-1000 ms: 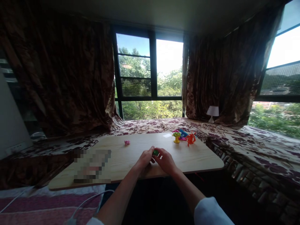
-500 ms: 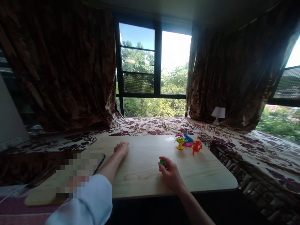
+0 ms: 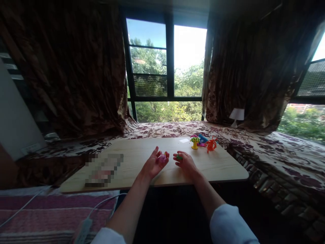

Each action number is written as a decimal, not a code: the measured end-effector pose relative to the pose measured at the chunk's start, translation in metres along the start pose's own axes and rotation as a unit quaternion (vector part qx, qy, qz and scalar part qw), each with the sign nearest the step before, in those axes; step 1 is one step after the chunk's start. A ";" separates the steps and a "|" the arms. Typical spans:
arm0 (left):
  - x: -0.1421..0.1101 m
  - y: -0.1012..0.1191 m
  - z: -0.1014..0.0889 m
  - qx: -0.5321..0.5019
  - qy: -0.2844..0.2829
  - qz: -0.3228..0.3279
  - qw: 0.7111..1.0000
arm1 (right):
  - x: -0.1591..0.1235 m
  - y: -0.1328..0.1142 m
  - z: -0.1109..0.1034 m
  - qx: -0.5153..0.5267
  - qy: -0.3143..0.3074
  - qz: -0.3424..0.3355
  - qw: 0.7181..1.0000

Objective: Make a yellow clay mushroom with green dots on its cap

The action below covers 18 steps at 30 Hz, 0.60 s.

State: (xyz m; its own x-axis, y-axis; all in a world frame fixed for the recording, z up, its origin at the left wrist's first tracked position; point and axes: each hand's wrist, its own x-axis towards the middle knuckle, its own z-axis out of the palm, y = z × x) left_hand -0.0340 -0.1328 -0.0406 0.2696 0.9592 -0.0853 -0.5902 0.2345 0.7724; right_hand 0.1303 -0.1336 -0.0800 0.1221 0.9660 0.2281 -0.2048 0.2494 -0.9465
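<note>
A: ok so where's everything sitting relative to your fingers? can't make sense of the gap

B: your left hand (image 3: 152,166) is turned kinda palm-up with the fingers (image 3: 167,158) loosely curled, thumb sticking up, and the pink piece (image 3: 163,158) is nestled right in there. your right hand (image 3: 188,163) has its fingers half closed around the green piece (image 3: 179,157).

A: so which is nearer what?

B: pink's touching your left fingers, green's touching your right ones. from the pink piece, the green one is straight across to the right, with a small gap between your fingertips. they're apart, near the middle of the desk (image 3: 134,150).

A: long axis on either?

B: honestly can't tell, both too small and partly covered by your fingers.

A: and the other stuff?

B: past your right hand, toward the far right: yellow-and-green toy (image 3: 194,143), blue toy (image 3: 202,138) behind it, orange toy (image 3: 211,145) furthest right.
</note>
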 end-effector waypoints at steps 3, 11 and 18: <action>-0.007 -0.005 0.000 -0.035 0.037 -0.002 0.999 | -0.002 0.000 0.007 0.025 0.018 -0.006 1.000; 0.043 -0.012 0.012 -0.075 0.151 0.060 0.984 | -0.008 0.005 0.059 -0.016 0.070 -0.096 0.993; 0.024 -0.028 0.003 -0.032 0.099 0.050 0.993 | -0.010 0.010 0.055 -0.023 0.042 -0.115 0.992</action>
State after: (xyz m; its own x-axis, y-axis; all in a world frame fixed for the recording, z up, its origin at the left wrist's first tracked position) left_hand -0.0089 -0.1169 -0.0626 0.0562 0.9888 -0.1379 -0.6559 0.1407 0.7416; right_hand 0.0736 -0.1368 -0.0788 0.2410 0.8742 0.4214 -0.1176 0.4573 -0.8815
